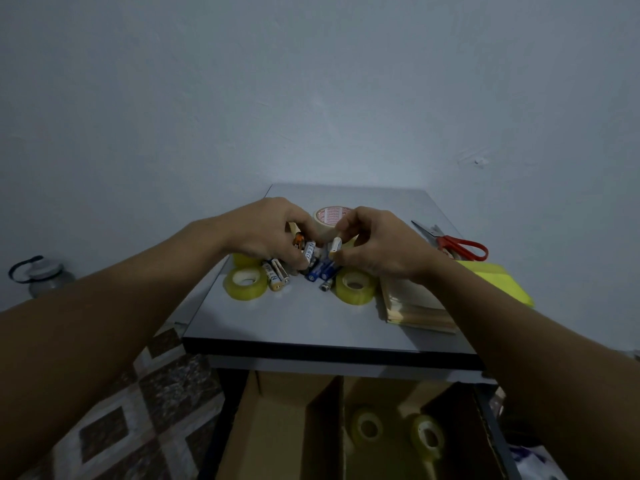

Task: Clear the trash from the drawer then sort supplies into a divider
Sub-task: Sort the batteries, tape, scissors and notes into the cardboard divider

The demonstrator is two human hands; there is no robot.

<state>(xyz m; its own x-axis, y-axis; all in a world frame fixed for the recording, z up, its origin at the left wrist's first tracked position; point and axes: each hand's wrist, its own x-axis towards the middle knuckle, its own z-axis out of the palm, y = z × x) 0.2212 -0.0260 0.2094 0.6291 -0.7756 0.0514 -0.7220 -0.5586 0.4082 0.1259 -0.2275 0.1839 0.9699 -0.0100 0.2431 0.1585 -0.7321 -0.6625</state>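
Observation:
Several batteries lie in a heap on the grey table top. My left hand curls over the heap's left side and grips some batteries. My right hand pinches a white battery above the heap. Clear tape rolls sit at the left and right of the heap, with a masking tape roll behind my hands. Below the table, a cardboard divider sits in the open drawer; two tape rolls lie in its right compartment.
Red-handled scissors lie at the table's right back. A stack of brown envelopes and a yellow pad sit at the right. A lidded jar stands on the floor at the left. Patterned floor tiles lie below left.

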